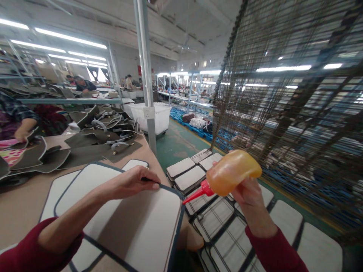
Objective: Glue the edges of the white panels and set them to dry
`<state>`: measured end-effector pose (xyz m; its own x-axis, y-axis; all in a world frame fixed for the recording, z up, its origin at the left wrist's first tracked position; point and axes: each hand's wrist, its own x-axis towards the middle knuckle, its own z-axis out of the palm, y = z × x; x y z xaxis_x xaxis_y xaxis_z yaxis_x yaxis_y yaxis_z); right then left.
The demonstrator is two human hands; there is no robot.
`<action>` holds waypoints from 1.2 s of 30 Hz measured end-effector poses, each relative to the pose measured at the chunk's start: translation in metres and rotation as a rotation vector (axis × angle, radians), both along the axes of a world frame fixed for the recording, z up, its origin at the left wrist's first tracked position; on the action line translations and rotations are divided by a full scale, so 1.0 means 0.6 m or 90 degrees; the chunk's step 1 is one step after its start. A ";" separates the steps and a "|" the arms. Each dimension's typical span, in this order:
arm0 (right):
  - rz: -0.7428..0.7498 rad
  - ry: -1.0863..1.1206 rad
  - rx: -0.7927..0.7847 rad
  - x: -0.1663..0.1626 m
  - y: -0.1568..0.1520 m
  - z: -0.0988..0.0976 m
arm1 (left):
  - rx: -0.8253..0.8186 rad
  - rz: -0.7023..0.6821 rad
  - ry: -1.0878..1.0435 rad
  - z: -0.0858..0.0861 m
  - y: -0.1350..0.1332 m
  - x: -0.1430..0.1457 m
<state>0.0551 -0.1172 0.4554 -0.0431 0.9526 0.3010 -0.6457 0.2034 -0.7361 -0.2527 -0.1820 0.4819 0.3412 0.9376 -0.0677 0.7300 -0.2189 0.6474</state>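
Note:
My left hand (pixel 138 181) pinches the far edge of a white panel with a dark blue border (pixel 147 223), holding it tilted up off the table. In my right hand (pixel 249 194) is a soft squeeze bottle of amber liquid (pixel 231 172), tipped on its side. Its red nozzle (pixel 197 191) points left, with the tip at the panel's dark edge near the right corner. Whether liquid is coming out cannot be made out. Beneath the held panel, more white panels with dark borders (pixel 87 189) lie overlapping on the brown table.
Dark grey cut pieces (pixel 104 132) are heaped along the table's far side. Right of the table, white panels (pixel 286 217) lie in rows on a wire rack (pixel 224 211). A mesh frame (pixel 261 75) leans in from the right. A metal post (pixel 146 75) and white bin (pixel 163 117) stand ahead; a co-worker's hand (pixel 25 130) is at left.

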 end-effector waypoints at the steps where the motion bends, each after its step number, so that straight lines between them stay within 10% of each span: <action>1: -0.008 0.005 0.004 -0.002 0.000 -0.001 | -0.004 0.008 0.006 0.000 0.000 -0.001; 36: -0.067 -0.014 0.080 -0.055 0.018 -0.008 | -0.022 0.089 -0.027 -0.015 -0.008 -0.040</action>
<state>0.0221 -0.1067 0.4509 0.0466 0.9072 0.4180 -0.5999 0.3600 -0.7145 -0.2765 -0.1869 0.4727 0.2109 0.9734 -0.0895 0.7239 -0.0940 0.6835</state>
